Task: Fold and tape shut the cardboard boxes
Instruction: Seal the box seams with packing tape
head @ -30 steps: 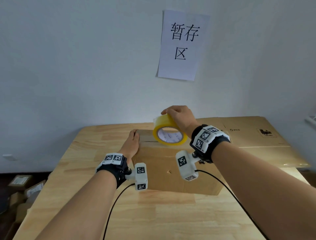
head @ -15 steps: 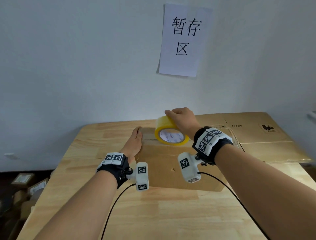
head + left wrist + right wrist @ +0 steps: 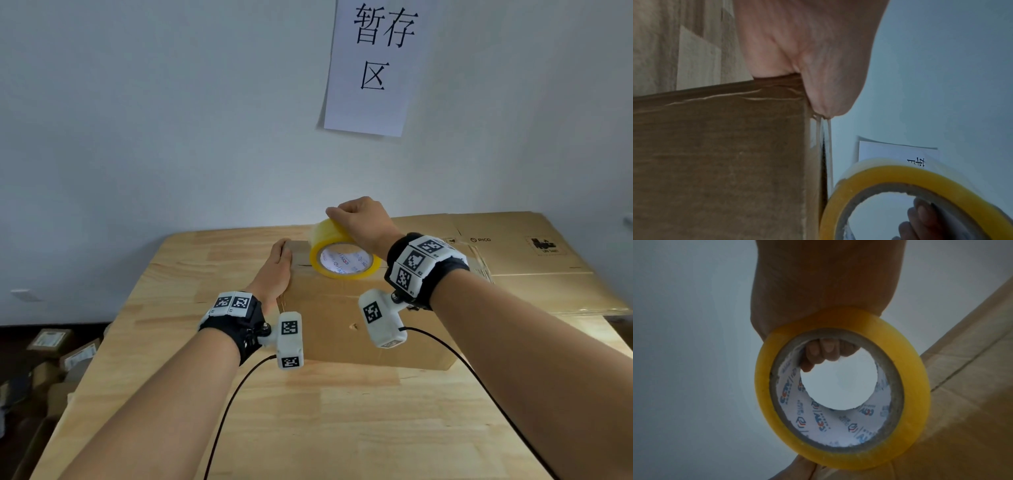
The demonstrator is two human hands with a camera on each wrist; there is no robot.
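Note:
A closed brown cardboard box [image 3: 359, 318] lies on the wooden table [image 3: 342, 428]. My left hand [image 3: 277, 270] rests flat, fingers straight, on the box's left end; the left wrist view shows the hand [image 3: 818, 48] pressing that edge of the box [image 3: 725, 162]. Thin tape edges run from it to the roll [image 3: 900, 173]. My right hand [image 3: 363, 219] grips a yellow tape roll [image 3: 322, 236] from above, just over the box top near the left hand. In the right wrist view its fingers [image 3: 824, 352] curl into the core of the roll [image 3: 916, 394].
Flattened cardboard sheets [image 3: 531, 246] are stacked at the back right of the table. A paper sign [image 3: 373, 65] hangs on the wall behind. Small boxes [image 3: 61, 349] sit on the floor to the left. Wrist camera cables trail over the front of the table.
The head view has tilted down a little. Both hands and the tape roll stay at about the same place on the box.

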